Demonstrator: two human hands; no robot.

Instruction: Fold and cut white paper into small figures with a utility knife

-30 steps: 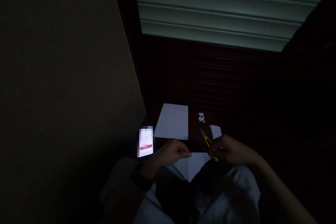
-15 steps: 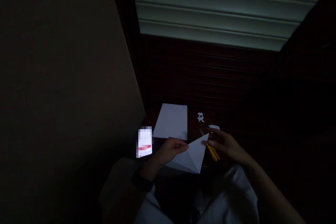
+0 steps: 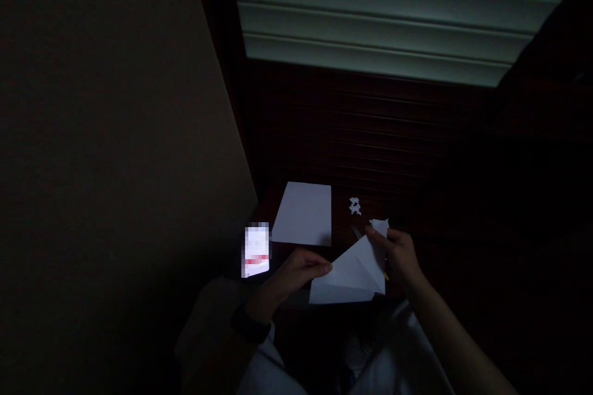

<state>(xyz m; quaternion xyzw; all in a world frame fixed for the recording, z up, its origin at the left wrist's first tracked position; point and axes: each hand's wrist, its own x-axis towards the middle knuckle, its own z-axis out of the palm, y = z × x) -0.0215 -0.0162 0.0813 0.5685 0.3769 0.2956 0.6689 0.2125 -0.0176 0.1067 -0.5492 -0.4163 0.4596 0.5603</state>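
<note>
A folded sheet of white paper (image 3: pixel 352 278) is held up between my two hands, tilted, with crease lines showing. My left hand (image 3: pixel 301 270) pinches its left edge between thumb and fingers. At the upper right corner, my right hand (image 3: pixel 397 252) grips the paper, thumb on the near face. Behind the paper lies a utility knife (image 3: pixel 356 232); its blade tip and a bit of yellow handle show, the rest is hidden. Beyond my right hand sits another piece of white paper (image 3: pixel 380 226), partly covered.
A flat white sheet (image 3: pixel 303 213) lies on the dark table, with small torn paper scraps (image 3: pixel 354 206) to its right. A lit phone (image 3: pixel 256 251) stands at the left. A wall (image 3: pixel 139 136) rises on the left, and a slatted panel (image 3: pixel 370 18) is behind the table.
The folded paper has turned and shifted right, its right corner rising and now covering most of the utility knife. My right hand has regripped it at that corner; my left keeps its pinch.
</note>
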